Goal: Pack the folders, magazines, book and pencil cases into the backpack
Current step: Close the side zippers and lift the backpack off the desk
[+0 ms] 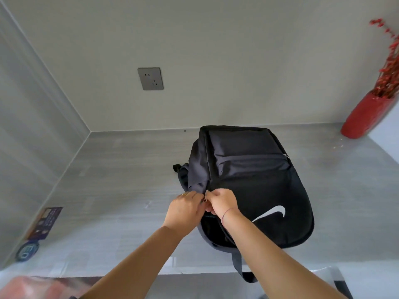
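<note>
Here, on the grey table (pixel 121 173), a black backpack (pixel 254 180) lay flat, its long side pointing away from the person toward the wall. Both hands met at its left edge. The left hand (pixel 185 210) pinched the bag's cloth with curled fingers. The right hand (pixel 223 201), curled too, seemed to pinch the tiny zipper pull (pixel 206 193), and the zip line ran on from the fingers toward the wall.

Left hand (pixel 185 207): gold ring (pixel 183 194). Right hand (pixel 222 201): thin thread bracelet (pixel 228 211) at wrist.
</note>
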{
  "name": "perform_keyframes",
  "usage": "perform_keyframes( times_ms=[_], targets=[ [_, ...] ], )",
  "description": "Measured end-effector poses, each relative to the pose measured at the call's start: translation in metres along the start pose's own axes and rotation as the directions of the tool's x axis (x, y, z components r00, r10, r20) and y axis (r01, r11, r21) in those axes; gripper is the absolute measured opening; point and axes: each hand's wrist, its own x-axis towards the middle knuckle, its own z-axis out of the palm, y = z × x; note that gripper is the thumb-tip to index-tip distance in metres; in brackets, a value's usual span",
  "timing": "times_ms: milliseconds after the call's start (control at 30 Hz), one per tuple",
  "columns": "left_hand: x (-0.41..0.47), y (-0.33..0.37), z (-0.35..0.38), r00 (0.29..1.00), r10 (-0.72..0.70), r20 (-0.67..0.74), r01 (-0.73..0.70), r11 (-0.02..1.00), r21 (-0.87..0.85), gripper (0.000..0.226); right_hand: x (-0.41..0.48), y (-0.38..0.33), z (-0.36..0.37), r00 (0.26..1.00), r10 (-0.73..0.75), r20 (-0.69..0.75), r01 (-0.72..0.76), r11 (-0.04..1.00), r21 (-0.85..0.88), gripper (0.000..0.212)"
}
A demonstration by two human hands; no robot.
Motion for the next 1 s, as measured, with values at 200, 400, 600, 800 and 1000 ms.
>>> perform_keyframes(
  times_ms=[200, 400, 600, 800, 1000],
  targets=[
    [0.016, 0.012, -0.01, 0.651, -0.51, 0.562, 0.75, 0.317, -0.581, 0.02, -0.031, 0.032, -0.004, 0.989, -0.142, -0.045, 0.135, 0.981, -0.139, 0.035],
    [0.025, 0.029, -0.004, 0.688, -0.536, 0.489, 0.726, 0.488, -0.486, 0.044, -0.067, 0.06, -0.01, 0.982, -0.155, -0.108, 0.129, 0.968, -0.217, 0.025],
    [0.021, 0.014, -0.009, 0.647, -0.643, 0.41, 0.725, 0.353, -0.591, 0.031, -0.098, 0.106, -0.051, 0.942, -0.249, -0.225, 0.154, 0.916, -0.37, 0.021],
    [0.008, 0.039, -0.011, 0.836, -0.527, 0.155, 0.549, 0.799, -0.245, 0.022, -0.108, 0.142, -0.134, 0.87, -0.229, -0.437, 0.064, 0.931, -0.36, 0.016],
    [-0.014, 0.15, 0.009, 0.872, 0.327, 0.363, -0.339, 0.94, -0.033, 0.046, -0.111, 0.131, -0.133, 0.842, -0.381, -0.382, 0.27, 0.911, -0.313, 0.022]
  ],
)
